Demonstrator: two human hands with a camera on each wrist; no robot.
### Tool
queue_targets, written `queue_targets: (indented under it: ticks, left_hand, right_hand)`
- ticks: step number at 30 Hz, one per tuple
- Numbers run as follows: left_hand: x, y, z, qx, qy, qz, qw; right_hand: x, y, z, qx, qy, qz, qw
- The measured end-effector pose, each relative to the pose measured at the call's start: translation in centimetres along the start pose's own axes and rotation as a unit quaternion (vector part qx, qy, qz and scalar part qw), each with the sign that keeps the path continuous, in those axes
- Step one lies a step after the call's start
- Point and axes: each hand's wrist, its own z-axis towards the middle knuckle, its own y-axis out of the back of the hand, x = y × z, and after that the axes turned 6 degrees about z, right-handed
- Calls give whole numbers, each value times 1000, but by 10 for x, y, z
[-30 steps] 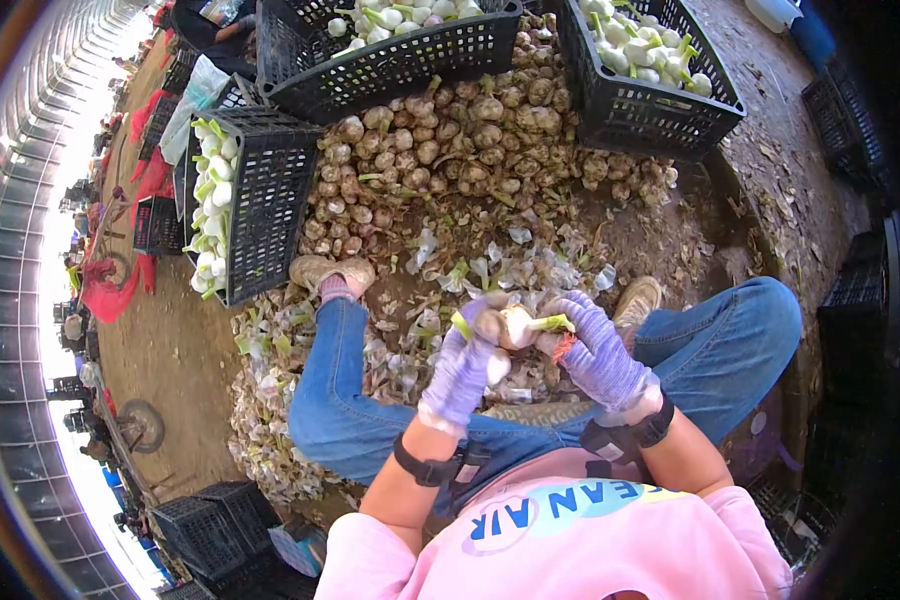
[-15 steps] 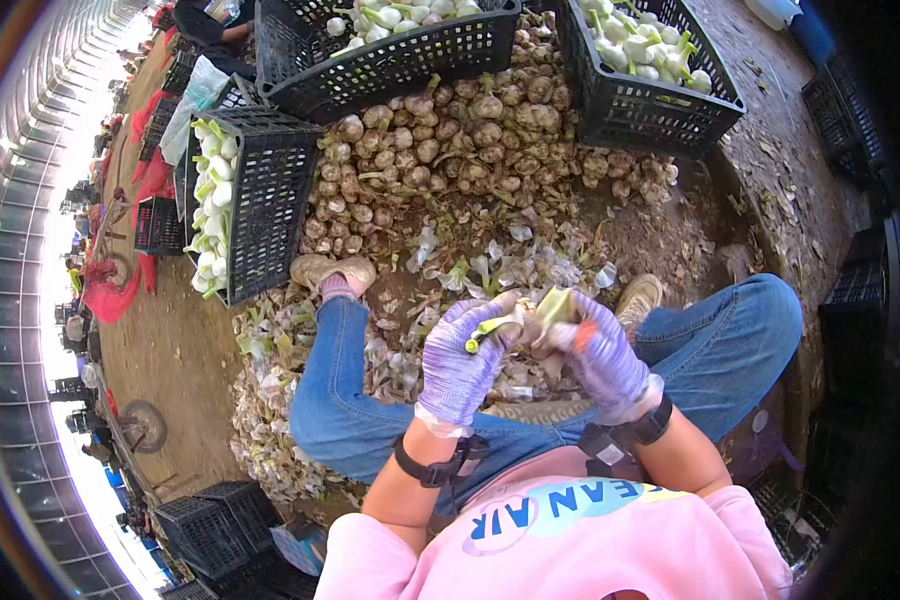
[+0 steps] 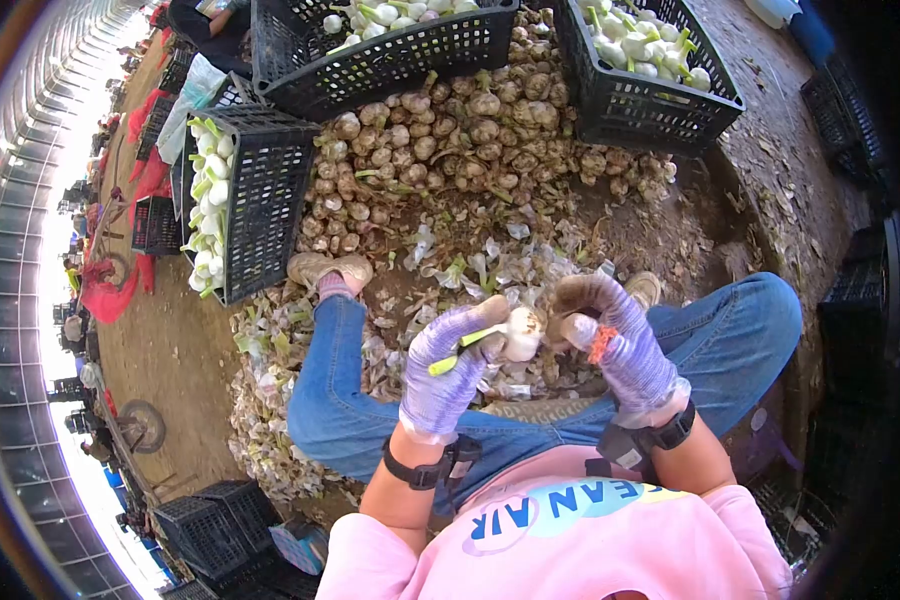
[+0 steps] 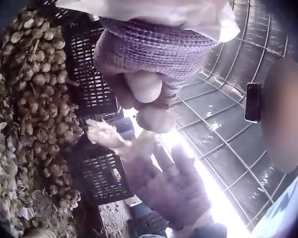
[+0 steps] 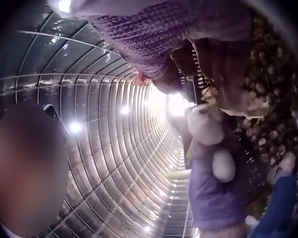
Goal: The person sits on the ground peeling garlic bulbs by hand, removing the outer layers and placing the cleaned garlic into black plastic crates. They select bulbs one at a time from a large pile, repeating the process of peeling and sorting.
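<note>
In the head view my gloved left hand [image 3: 448, 365] pinches a white garlic bulb [image 3: 522, 335], its cut green stem [image 3: 465, 350] lying back across the palm. Just right of the bulb is my gloved right hand [image 3: 618, 350], apart from it, with loosely bent fingers and a gap between fingers and thumb. An orange band [image 3: 601, 345] circles its thumb. Both purple gloves have dirty fingertips. The right wrist view shows the bulb [image 5: 206, 126] at the left fingertips. From the left wrist the bulb is largely hidden behind the left hand [image 4: 149, 59].
A pile of unpeeled garlic [image 3: 440, 140] lies ahead, with scattered peelings [image 3: 480, 265] nearer the crossed legs [image 3: 340, 370]. Black crates of trimmed garlic stand around it: left [image 3: 265, 200], back [image 3: 390, 70] and right [image 3: 660, 110]. Another person [image 3: 210, 30] is at the upper left.
The hands have drawn apart, the right one off the bulb. A pale green strip seen between them half a second ago no longer shows. The left hand has shifted left with the bulb.
</note>
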Motion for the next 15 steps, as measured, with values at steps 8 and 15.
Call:
queue_targets:
  ticks: [8, 15]
  left_hand:
    - [-2, 8, -1, 67, -6, 10, 998]
    - [-6, 12, 6, 84, -84, 128, 985]
  right_hand:
    - [-6, 0, 2, 70, -58, 8, 996]
    - [-6, -2, -3, 112, -39, 70, 991]
